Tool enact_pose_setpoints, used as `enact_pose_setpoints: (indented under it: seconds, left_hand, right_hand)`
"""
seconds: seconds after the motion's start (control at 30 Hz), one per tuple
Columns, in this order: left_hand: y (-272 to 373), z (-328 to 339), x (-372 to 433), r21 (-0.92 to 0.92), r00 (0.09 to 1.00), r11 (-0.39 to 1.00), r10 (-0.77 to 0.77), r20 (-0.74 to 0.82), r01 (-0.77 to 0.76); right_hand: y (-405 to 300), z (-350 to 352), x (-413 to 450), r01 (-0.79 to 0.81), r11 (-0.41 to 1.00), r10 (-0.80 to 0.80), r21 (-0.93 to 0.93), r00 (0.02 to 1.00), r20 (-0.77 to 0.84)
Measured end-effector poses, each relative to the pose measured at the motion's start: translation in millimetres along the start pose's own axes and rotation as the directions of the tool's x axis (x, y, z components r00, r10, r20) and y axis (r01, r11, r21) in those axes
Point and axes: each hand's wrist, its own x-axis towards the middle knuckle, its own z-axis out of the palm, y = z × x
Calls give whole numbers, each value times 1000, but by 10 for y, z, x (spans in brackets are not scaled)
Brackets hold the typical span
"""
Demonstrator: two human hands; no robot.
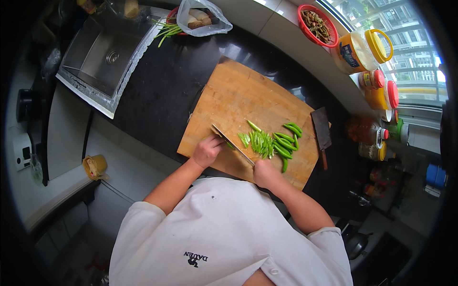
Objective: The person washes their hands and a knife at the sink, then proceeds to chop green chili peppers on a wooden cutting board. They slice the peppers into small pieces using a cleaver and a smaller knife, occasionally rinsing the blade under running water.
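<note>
On a wooden cutting board point(222, 96), my right hand point(266, 173) grips the handle of a kitchen knife point(234, 146), its blade slanting up to the left. My left hand point(207, 151) is at the blade's left side, fingers bent; a bit of green pepper point(230, 145) shows beside the blade, and whether the fingers hold it is hard to see. Sliced green pepper point(262, 143) lies in a pile right of the knife. Several whole green chili peppers point(284, 143) lie beyond it, close to the pile.
A cleaver point(322, 128) lies at the board's right edge. At the upper left are a steel sink point(107, 53), green stalks point(170, 31) and a plastic bag point(218, 28) of food. A red basket point(301, 26) and a large jar point(352, 52) stand by the window.
</note>
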Motion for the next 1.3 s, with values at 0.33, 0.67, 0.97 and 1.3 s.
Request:
enact_pose_setpoints:
  seconds: [0.33,0.67,0.97,1.3]
  left_hand:
    - [2,-70,44,1,998,1000,10,65,-10]
    - [-107,-25,43,-13,989,991,131,70,-130]
    - [-89,-104,85,21,993,994,101,68,-103]
    - [-164,-42,35,-35,993,995,97,70,-95]
  right_hand:
    - [-342,146,542,194,978,-158,78,930,-331]
    - [-110,136,294,169,975,-125,144,955,-270]
    - [-82,128,189,172,972,-130,159,960,-248]
    - [113,177,2,17,999,-16,33,998,-56]
